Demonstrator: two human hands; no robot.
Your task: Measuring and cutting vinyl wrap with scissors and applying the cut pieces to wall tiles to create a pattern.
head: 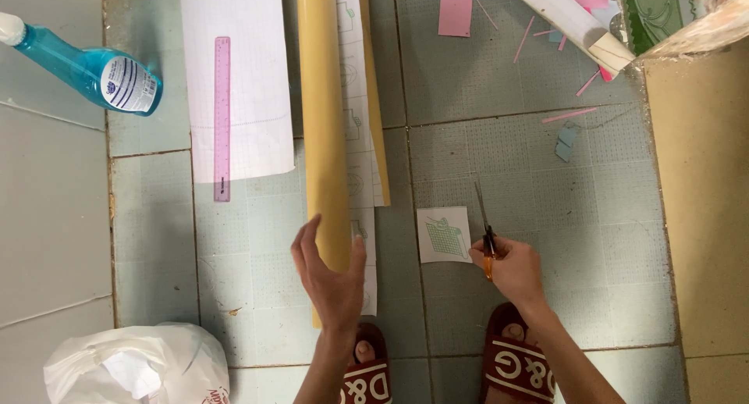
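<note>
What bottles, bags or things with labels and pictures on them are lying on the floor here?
Spray bottle: top left, lying down, blue liquid, white label.
Plastic bag: bottom left, white, crumpled.
Yellow roll: centre, long, left hand on its end.
Small square card: beside right hand holding scissors, white with green drawing.

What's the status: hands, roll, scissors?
Left hand open on yellow roll. Right hand grips scissors, blades up. Paper cut-out lies between the hands.
</note>
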